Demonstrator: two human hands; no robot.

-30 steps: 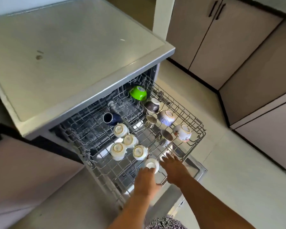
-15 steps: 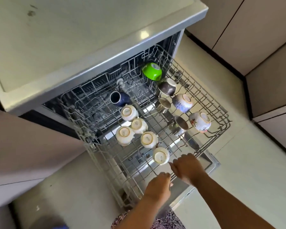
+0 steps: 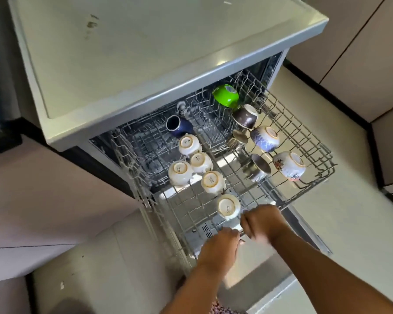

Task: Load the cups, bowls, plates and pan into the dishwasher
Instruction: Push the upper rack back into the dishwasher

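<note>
The dishwasher's upper rack (image 3: 327, 171) is pulled out. Several upturned white cups stand in its left half, the nearest white cup (image 3: 228, 208) close to the front edge. A blue mug (image 3: 177, 125) lies on its side at the back. Along the right side sit a green bowl (image 3: 226, 95), a dark bowl (image 3: 245, 115), a blue patterned bowl (image 3: 264, 138), a floral bowl (image 3: 288, 165) and two steel cups (image 3: 258, 168). My left hand (image 3: 220, 248) and right hand (image 3: 261, 220) curl over the rack's front rail, just below the nearest white cup.
The open dishwasher door (image 3: 270, 282) lies under the rack and juts toward me. The dishwasher's flat top (image 3: 145, 53) overhangs the rack's back part. Cabinet fronts (image 3: 361, 53) line the right side, with pale floor (image 3: 349, 223) between them and the door.
My left hand let go of the nearest white cup and dropped to the rack's front rail. My right hand's fingers went from spread to curled on the rail.
</note>
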